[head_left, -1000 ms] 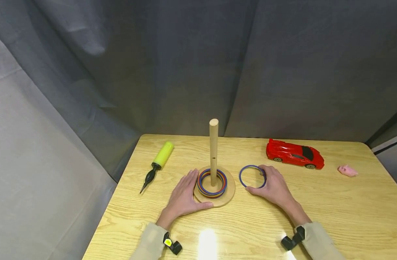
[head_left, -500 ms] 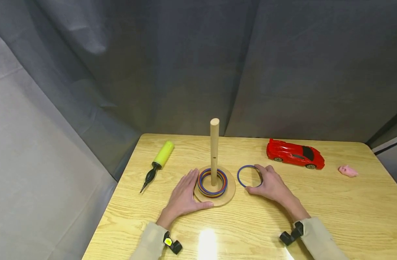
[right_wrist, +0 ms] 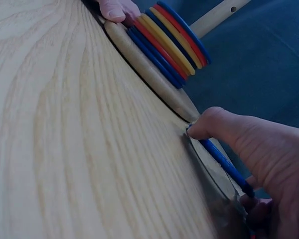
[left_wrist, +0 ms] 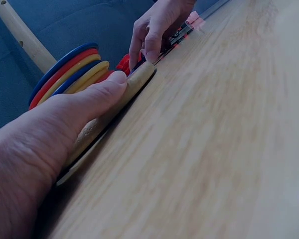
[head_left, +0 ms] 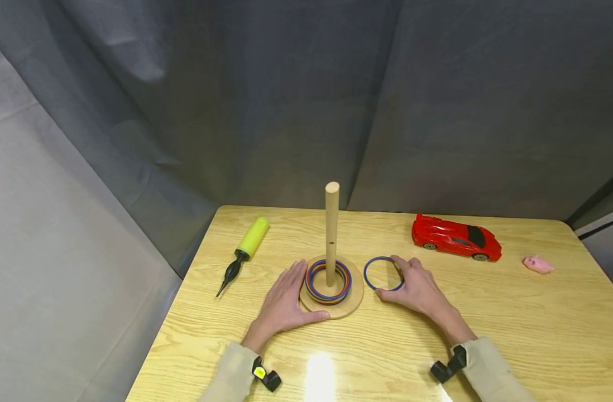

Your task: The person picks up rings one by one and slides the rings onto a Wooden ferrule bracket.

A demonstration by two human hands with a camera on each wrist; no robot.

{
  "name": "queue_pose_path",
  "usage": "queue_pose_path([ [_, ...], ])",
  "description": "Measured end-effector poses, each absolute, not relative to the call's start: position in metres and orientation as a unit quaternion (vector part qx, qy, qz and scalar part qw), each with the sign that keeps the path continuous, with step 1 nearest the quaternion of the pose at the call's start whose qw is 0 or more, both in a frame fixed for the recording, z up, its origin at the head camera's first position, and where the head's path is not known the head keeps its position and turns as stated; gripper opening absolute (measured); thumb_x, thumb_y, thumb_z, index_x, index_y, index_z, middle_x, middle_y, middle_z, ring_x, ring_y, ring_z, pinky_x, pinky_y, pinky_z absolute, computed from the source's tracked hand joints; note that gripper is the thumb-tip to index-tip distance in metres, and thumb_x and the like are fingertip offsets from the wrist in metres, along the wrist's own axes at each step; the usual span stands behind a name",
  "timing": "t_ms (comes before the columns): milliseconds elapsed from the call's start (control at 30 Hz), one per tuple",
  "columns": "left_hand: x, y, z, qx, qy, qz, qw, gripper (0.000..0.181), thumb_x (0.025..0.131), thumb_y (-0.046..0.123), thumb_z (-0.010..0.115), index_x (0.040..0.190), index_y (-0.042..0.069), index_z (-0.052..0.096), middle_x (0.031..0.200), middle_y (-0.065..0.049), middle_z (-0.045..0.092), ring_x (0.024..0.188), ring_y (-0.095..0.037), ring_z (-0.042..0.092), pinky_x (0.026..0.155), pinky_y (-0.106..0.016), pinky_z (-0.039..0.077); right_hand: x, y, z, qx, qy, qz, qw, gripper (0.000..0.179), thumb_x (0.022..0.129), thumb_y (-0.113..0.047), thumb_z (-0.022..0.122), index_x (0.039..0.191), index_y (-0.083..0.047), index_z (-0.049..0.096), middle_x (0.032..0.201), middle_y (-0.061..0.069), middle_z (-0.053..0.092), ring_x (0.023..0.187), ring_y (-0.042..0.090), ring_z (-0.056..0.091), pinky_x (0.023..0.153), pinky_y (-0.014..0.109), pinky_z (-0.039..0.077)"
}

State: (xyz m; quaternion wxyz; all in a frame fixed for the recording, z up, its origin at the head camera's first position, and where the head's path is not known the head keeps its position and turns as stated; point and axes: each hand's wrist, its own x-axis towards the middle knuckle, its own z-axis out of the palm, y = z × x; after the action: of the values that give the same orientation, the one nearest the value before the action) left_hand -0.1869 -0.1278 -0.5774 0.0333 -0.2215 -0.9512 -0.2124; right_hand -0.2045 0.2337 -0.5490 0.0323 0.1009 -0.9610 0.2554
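Note:
A wooden ring toss stand has a round base and an upright peg. Blue, red and yellow rings are stacked around the peg. My left hand holds the base at its left side, the thumb lying on the near rim and the other fingers along the left edge. Just right of the base, my right hand grips a single blue ring between thumb and fingers. This ring lies nearly flat at the tabletop, apart from the peg; the hand covers its right side.
A red toy car stands at the back right, with a small pink toy pig beyond it. On the left lies a yellow-green balloon pump with a black nozzle. Grey cloth hangs behind the wooden table.
My right hand has slid slightly left with the blue ring, closer to the base, and its fingers have shifted on the ring. The left hand stays in place on the base.

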Motion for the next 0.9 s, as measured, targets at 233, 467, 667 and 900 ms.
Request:
queue_pose_path([
  [233,-0.188,-0.128,-0.578,-0.223,-0.952,-0.206,0.034,0.138,0.070,0.100,0.053,0.169,0.011,0.014,0.175,-0.004,0.017,0.162,-0.020,0.012,0.132,-0.038,0.014,-0.204,0.233,-0.545,0.101,-0.963,0.251,0.014,0.110,0.069,-0.067,0.088,0.149,-0.001,0.052,0.102,0.015,0.054,0.080,0.026,0.052,0.075,0.045,0.044],
  [467,-0.187,-0.127,-0.578,-0.225,-0.952,-0.207,0.035,0.138,0.071,0.099,0.054,0.169,0.010,0.014,0.175,-0.006,0.018,0.161,-0.023,0.015,0.132,-0.041,0.015,-0.203,0.231,-0.551,0.106,-0.963,0.244,0.039,0.114,0.065,-0.078,0.085,0.144,0.000,0.057,0.103,0.012,0.050,0.087,0.026,0.048,0.073,0.038,0.038],
  [667,-0.186,-0.127,-0.576,-0.223,-0.951,-0.210,0.031,0.138,0.071,0.099,0.055,0.169,0.010,0.015,0.175,-0.005,0.018,0.162,-0.022,0.014,0.132,-0.040,0.014,-0.207,0.231,-0.560,0.109,-0.962,0.241,0.063,0.109,0.066,-0.080,0.082,0.142,-0.005,0.061,0.105,0.010,0.050,0.090,0.027,0.047,0.077,0.039,0.036],
  [900,-0.186,-0.127,-0.577,-0.226,-0.952,-0.204,0.038,0.138,0.071,0.099,0.053,0.168,0.009,0.015,0.175,-0.006,0.019,0.161,-0.023,0.015,0.132,-0.042,0.016,-0.212,0.230,-0.565,0.113,-0.955,0.260,0.086,0.103,0.066,-0.076,0.086,0.139,-0.007,0.064,0.113,0.011,0.051,0.101,0.031,0.046,0.082,0.044,0.037],
])
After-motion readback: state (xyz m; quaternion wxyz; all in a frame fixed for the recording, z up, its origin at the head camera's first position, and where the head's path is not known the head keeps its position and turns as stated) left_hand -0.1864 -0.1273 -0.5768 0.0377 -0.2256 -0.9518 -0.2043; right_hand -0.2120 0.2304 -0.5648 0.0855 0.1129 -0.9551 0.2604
